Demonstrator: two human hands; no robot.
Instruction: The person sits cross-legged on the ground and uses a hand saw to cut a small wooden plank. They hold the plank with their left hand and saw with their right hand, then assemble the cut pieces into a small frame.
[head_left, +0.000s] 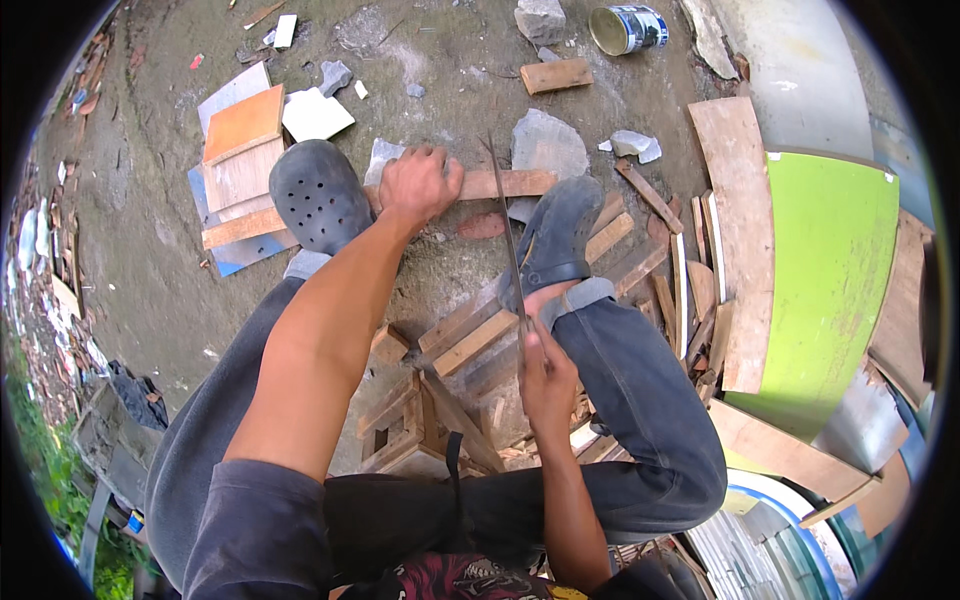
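My left hand (420, 185) is closed over a wooden strip (505, 185) that lies crosswise between my feet. My right hand (546, 380) grips the near end of a long, thin, dark blade (508, 225), seen almost edge-on; whether it is a saw or a knife I cannot tell. The blade points away from me and crosses the strip near its right part; whether it touches the wood is unclear. A grey clog (318, 195) on my left foot stands by the strip's left part. My right clog (555, 235) is beside its right end. Flat stones (549, 143) lie just beyond.
Wood offcuts (475, 340) are scattered between and beside my legs. Left of my foot lie coloured board pieces (245, 125). A green panel (825, 280) and a curved plywood sheet (738, 240) lie at right. At the far side are an open tin can (628, 30) and a wood block (556, 75).
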